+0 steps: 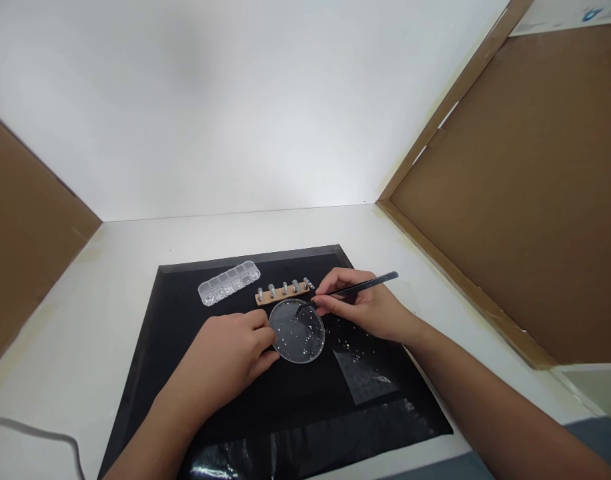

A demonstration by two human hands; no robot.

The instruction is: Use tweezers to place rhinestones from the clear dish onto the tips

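Note:
A clear round dish (299, 341) with many tiny shiny pieces scattered in it lies on a black mat. Curled fingers of my left hand (238, 343) grip the dish's left rim. Between the thumb and fingers of my right hand (363, 303) are slim black tweezers (368, 283), slanting down to the left. Their bent tip is over the upper part of the dish; whether it pinches a piece is too small to tell. Just behind the dish stands a wooden strip (280, 293) bearing several silvery nail tips, its right end close to my right fingers.
A clear compartment box (229, 283) with small shiny pieces lies at the back left of the black mat (225, 427). More tiny pieces and a clear plastic sheet (365, 377) lie right of the dish. Cardboard panels (525, 187) flank the white table; a grey cable (40, 430) runs at the left.

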